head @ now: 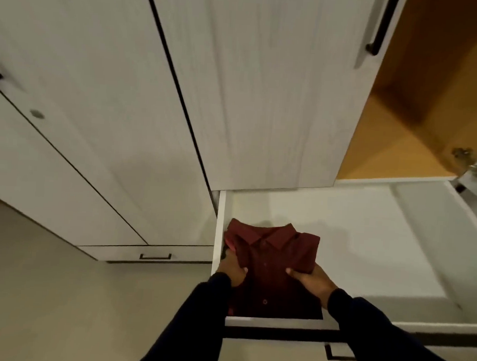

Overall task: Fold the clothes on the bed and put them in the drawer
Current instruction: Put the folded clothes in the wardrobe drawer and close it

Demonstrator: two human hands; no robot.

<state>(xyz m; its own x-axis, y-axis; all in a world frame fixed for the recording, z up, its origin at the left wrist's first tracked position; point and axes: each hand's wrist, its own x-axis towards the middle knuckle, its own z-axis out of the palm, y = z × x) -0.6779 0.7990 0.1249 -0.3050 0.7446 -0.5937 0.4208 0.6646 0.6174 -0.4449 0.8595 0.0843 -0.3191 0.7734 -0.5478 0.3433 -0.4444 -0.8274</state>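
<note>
Between the two hands, a folded dark red button-up shirt with a collar (271,263) sits at the left end of an open white drawer (367,244), collar pointing away from the person. The left hand (230,269) grasps the shirt's left edge, thumb on top and fingers tucked under the fabric. The right hand (310,281) grasps the shirt's right edge the same way, thumb lying across the cloth. Both arms wear dark navy long sleeves (384,340). Whether the shirt rests on the drawer floor or is held just above it cannot be told. To the right of the hands, the pale drawer floor stretches out wide. Beyond the hands stand tall white wood-grain wardrobe doors (251,83), one with a long black bar handle (382,24). Farther right, an open compartment shows an orange-brown wooden interior (419,121). Left of the hands, a closed white drawer front carries a small black handle (155,256), above beige floor (56,308).
</note>
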